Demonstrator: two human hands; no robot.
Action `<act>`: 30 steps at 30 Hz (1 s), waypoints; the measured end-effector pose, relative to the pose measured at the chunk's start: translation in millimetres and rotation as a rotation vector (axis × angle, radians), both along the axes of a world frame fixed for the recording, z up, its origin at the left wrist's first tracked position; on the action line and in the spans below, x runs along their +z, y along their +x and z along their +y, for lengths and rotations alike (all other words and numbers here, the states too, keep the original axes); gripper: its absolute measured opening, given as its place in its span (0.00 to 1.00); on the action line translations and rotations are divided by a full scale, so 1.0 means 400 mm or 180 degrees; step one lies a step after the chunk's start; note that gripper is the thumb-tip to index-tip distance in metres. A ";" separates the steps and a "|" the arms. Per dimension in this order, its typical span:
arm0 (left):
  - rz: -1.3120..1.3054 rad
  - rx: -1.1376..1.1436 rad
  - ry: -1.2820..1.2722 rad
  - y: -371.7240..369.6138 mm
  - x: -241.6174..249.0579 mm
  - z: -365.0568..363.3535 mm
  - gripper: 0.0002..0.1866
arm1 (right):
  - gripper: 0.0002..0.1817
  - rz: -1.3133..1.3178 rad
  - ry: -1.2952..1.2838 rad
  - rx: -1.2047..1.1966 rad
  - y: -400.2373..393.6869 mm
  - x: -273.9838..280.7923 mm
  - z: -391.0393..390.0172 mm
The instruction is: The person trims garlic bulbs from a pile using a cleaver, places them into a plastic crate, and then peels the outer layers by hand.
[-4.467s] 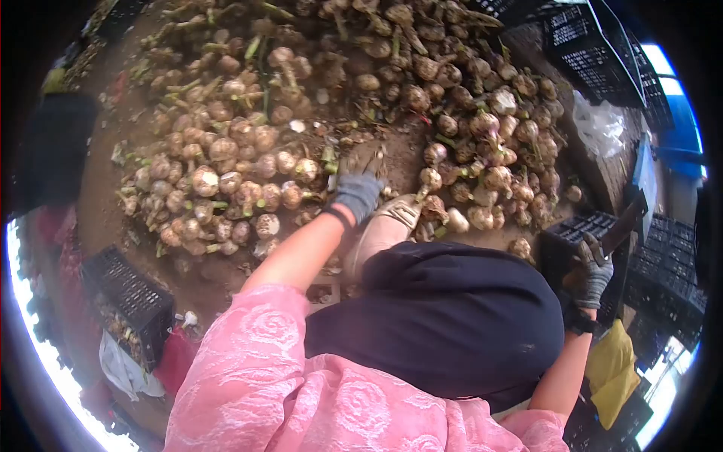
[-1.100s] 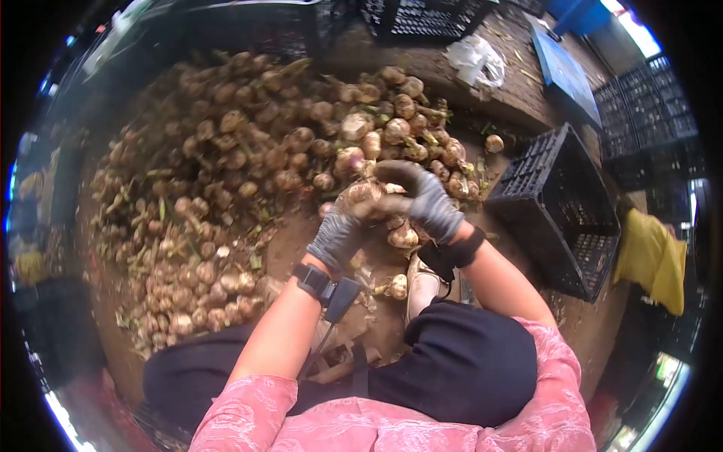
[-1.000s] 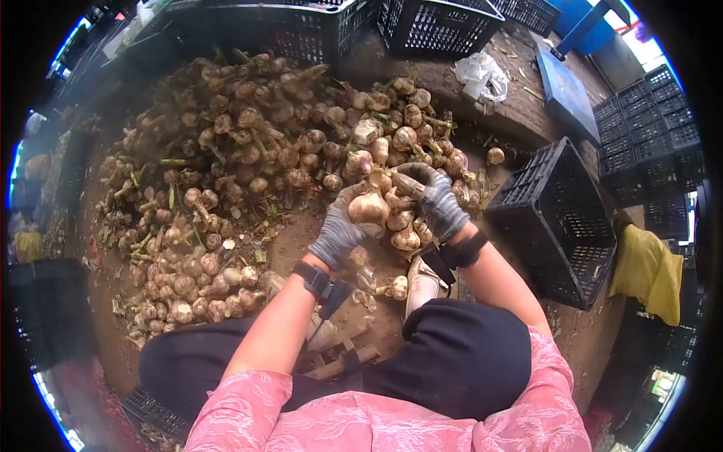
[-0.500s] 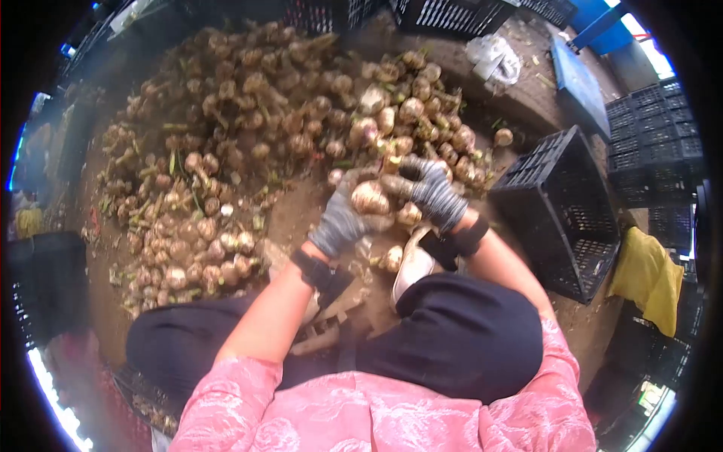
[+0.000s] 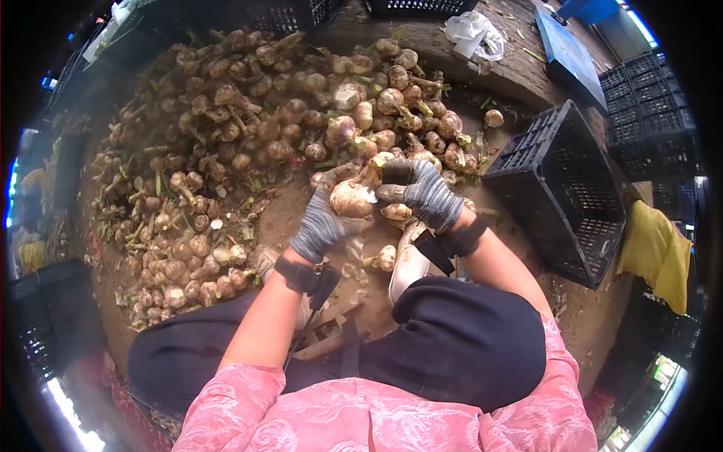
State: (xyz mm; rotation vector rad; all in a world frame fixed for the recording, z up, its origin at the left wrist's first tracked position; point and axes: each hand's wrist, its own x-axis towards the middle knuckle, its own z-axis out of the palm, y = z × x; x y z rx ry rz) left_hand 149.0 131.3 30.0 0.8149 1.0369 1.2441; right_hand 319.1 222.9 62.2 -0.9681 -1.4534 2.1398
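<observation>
My left hand (image 5: 324, 218), in a grey knitted glove with bare-looking fingertips, is closed around a large garlic bulb (image 5: 352, 201). The bulb's stem points up and to the right, and a pale patch shows on its right side. My right hand (image 5: 429, 194), gloved the same way, has its thumb against that side and its curled fingers by the stem. Below the right hand lies another garlic bulb (image 5: 396, 212) on the ground, and a further one (image 5: 385, 258) rests beside my shoe (image 5: 407, 264).
A broad heap of garlic (image 5: 218, 113) with stems spreads ahead and to the left. At the right a black plastic crate (image 5: 527, 162) lies tipped, near a yellow cloth (image 5: 654, 252) and stacked crates (image 5: 649, 113). A white plastic bag (image 5: 476, 36) sits on the ledge beyond.
The bulb in my left hand has turned, so its stem and a pale patch now show. My right hand has drawn slightly to the right. The whole view has shifted a little.
</observation>
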 end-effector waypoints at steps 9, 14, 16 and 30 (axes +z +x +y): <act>0.0682 0.0147 0.0242 0.014 -0.053 0.009 0.39 | 0.14 -0.0898 0.1453 -0.0096 0.000 -0.027 0.010; -0.2551 0.0044 -0.0912 -0.014 0.046 0.025 0.23 | 0.16 -0.0079 0.0962 0.0170 -0.003 -0.022 0.005; -0.2684 0.0204 -0.1268 -0.024 0.035 0.021 0.25 | 0.16 0.0005 0.0576 0.0180 -0.004 -0.005 0.009; -0.0560 0.0298 -0.0296 -0.047 0.032 0.008 0.41 | 0.17 0.0809 -0.0728 -0.0260 -0.010 -0.027 -0.009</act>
